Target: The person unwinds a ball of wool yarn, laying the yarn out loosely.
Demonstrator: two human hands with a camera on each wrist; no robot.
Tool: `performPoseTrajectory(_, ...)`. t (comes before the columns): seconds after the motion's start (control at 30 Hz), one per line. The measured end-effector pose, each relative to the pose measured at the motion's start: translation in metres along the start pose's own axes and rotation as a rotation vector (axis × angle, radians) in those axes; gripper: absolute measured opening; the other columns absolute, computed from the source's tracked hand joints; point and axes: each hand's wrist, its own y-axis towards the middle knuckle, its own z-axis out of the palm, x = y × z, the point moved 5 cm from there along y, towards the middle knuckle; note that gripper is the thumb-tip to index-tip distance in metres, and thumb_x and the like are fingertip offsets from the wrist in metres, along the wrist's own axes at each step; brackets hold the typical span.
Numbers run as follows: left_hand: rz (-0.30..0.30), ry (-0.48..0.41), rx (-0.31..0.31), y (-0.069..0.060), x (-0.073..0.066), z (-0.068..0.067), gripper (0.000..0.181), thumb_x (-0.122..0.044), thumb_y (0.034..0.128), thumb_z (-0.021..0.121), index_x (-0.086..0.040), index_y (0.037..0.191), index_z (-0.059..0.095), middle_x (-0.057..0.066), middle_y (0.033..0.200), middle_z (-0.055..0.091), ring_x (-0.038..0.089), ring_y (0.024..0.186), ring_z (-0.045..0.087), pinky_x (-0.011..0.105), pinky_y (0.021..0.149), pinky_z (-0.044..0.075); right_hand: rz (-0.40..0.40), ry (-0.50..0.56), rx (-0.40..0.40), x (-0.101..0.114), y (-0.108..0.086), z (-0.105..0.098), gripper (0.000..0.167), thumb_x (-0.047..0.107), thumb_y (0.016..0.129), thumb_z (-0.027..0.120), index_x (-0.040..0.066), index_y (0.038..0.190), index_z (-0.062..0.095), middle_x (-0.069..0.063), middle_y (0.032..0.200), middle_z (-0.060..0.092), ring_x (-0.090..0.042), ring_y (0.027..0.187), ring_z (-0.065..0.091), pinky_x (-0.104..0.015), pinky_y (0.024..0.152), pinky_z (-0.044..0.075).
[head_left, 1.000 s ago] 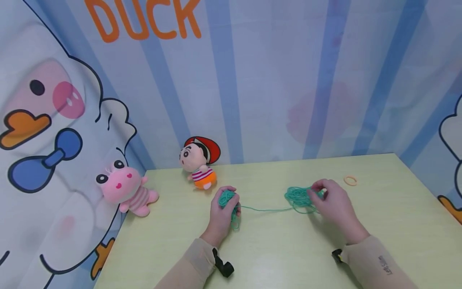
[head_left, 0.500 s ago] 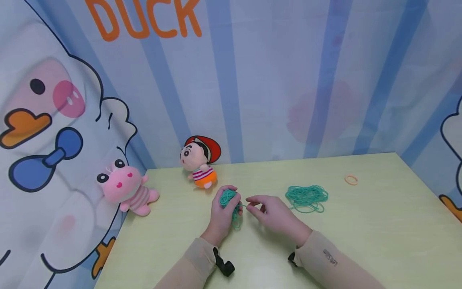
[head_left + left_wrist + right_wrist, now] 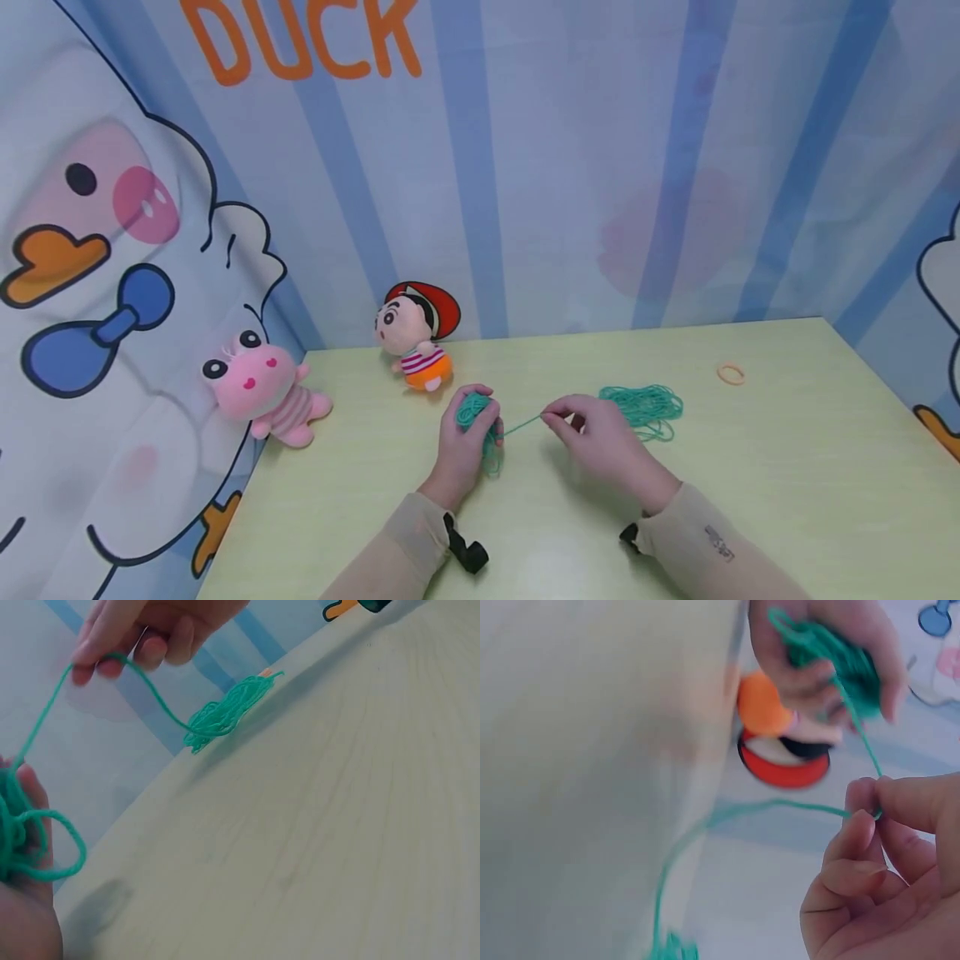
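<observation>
Table [image 3: 562, 542], beneath the pile [image 3: 649, 403]. Left hand [image 3: 454, 454], well left of pile: fingers curled round bundle [image 3: 472, 408]. Right hand [image 3: 609, 446], just left of pile: pinching strand [image 3: 522, 424]. Yarn: probably light, soft, tangle-prone; best pinched singly. Versus previous frame: right hand nearer pile, more strand exposed.

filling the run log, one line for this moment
left hand: grips green yarn bundle; right hand: pinches strand; yarn pile: on table

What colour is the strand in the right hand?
The strand is green, clearest in the left wrist view.
</observation>
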Motion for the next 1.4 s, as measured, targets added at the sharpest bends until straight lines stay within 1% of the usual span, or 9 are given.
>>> performPoseTrajectory(0.17, 0.007, 0.006, -0.014, -0.001, -0.002, -0.001, 0.039, -0.024, 0.1103, 0.066, -0.002, 0.140, 0.053, 0.004, 0.091, 0.067, 0.018, 0.076, 0.065, 0.026, 0.070, 0.062, -0.017, -0.039, -0.111, -0.018, -0.012, -0.040, 0.021, 0.025, 0.108, 0.072, 0.011, 0.120, 0.082, -0.006, 0.111, 0.082, -0.013, 0.079, 0.064, -0.027, 0.062, 0.052)
performPoseTrajectory(0.33, 0.019, 0.003, -0.018, 0.000, -0.001, -0.002, 0.042, -0.024, 0.1103, 0.066, 0.001, 0.141, 0.052, 0.003, 0.090, 0.066, 0.017, 0.073, 0.064, 0.025, 0.068, 0.060, 0.031, -0.088, -0.176, -0.041, -0.024, -0.076, 0.025, 0.028, 0.107, 0.073, 0.009, 0.122, 0.082, -0.008, 0.110, 0.081, -0.012, 0.080, 0.062, -0.026, 0.063, 0.051)
performPoseTrajectory(0.47, 0.032, 0.002, -0.025, 0.000, -0.001, -0.001, 0.044, -0.024, 0.1099, 0.067, 0.003, 0.141, 0.051, 0.003, 0.087, 0.065, 0.016, 0.071, 0.063, 0.024, 0.066, 0.059, 0.113, -0.130, -0.164, -0.066, -0.032, -0.093, 0.033, 0.034, 0.108, 0.071, 0.008, 0.124, 0.082, -0.011, 0.114, 0.079, -0.014, 0.077, 0.058, -0.029, 0.062, 0.048)
performPoseTrajectory(0.63, 0.040, 0.003, -0.027, 0.000, -0.001, -0.001, 0.041, -0.021, 0.1105, 0.066, 0.005, 0.139, 0.050, 0.004, 0.084, 0.065, 0.015, 0.070, 0.062, 0.023, 0.065, 0.059, 0.239, -0.165, -0.120, -0.098, -0.040, -0.106, 0.040, 0.041, 0.109, 0.069, 0.008, 0.128, 0.081, -0.015, 0.122, 0.078, -0.019, 0.083, 0.059, -0.032, 0.064, 0.048)
performPoseTrajectory(0.8, 0.051, -0.015, -0.026, 0.001, -0.001, 0.000, 0.037, -0.015, 0.1118, 0.061, 0.008, 0.138, 0.048, 0.003, 0.082, 0.064, 0.015, 0.069, 0.062, 0.023, 0.065, 0.058, 0.308, -0.212, -0.069, -0.119, -0.044, -0.116, 0.039, 0.040, 0.109, 0.069, 0.007, 0.127, 0.081, -0.018, 0.119, 0.080, -0.022, 0.089, 0.068, -0.034, 0.066, 0.052)
performPoseTrajectory(0.97, 0.058, -0.048, -0.031, 0.001, -0.001, 0.001, 0.045, -0.022, 0.1110, 0.064, 0.011, 0.138, 0.048, 0.003, 0.082, 0.063, 0.014, 0.068, 0.062, 0.023, 0.064, 0.059, 0.328, -0.269, -0.023, -0.129, -0.044, -0.120, 0.030, 0.032, 0.105, 0.074, 0.006, 0.117, 0.081, -0.014, 0.110, 0.081, -0.023, 0.089, 0.072, -0.040, 0.073, 0.056)
performPoseTrajectory(1.13, 0.023, -0.055, -0.036, 0.001, 0.000, 0.001, 0.042, -0.026, 0.1100, 0.067, 0.005, 0.135, 0.053, 0.002, 0.083, 0.064, 0.014, 0.068, 0.063, 0.024, 0.066, 0.060, 0.338, -0.296, 0.013, -0.135, -0.042, -0.117, 0.025, 0.031, 0.101, 0.078, 0.007, 0.109, 0.081, -0.009, 0.102, 0.080, -0.024, 0.091, 0.070, -0.049, 0.083, 0.057)
performPoseTrajectory(1.27, 0.017, -0.047, -0.017, 0.000, -0.001, 0.001, 0.042, -0.027, 0.1098, 0.067, 0.004, 0.135, 0.053, 0.002, 0.086, 0.063, 0.015, 0.070, 0.063, 0.024, 0.066, 0.060, 0.324, -0.294, 0.004, -0.127, -0.040, -0.112, 0.031, 0.032, 0.100, 0.078, 0.004, 0.115, 0.075, -0.013, 0.104, 0.075, -0.023, 0.087, 0.066, -0.042, 0.077, 0.054)
performPoseTrajectory(1.4, 0.016, -0.038, -0.006, -0.001, -0.002, 0.002, 0.045, -0.027, 0.1095, 0.067, 0.005, 0.137, 0.051, 0.003, 0.088, 0.063, 0.015, 0.071, 0.063, 0.024, 0.067, 0.060, 0.219, -0.269, -0.073, -0.096, -0.034, -0.098, 0.035, 0.029, 0.104, 0.074, 0.001, 0.124, 0.070, -0.017, 0.113, 0.072, -0.020, 0.080, 0.061, -0.034, 0.069, 0.049)
